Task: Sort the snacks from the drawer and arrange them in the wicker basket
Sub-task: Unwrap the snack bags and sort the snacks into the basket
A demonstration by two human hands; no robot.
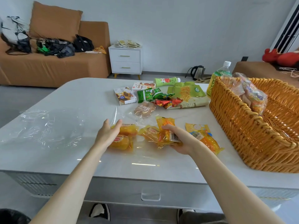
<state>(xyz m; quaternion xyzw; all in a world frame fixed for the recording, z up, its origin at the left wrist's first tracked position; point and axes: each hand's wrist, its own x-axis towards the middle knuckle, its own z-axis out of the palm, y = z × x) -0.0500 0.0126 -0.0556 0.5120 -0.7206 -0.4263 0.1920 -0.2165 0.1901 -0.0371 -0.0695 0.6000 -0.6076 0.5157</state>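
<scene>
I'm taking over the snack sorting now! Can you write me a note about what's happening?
Left hand: open, fingers straight over the orange cake packets.
Right hand: grips a yellow snack packet.
Wicker basket: at the right, one clear bag of snacks inside.
Left to do: the cakes, a second yellow packet, and the green packets and boxes farther back lie on the table, not yet in the basket.

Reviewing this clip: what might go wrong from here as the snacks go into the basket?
1. The right hand grips a glossy yellow packet; it may slip on the way to the wicker basket.
2. Its forearm lies beside a loose packet and might sweep it aside.
3. The snack bag propped by the basket's divider may topple if bumped.
</scene>
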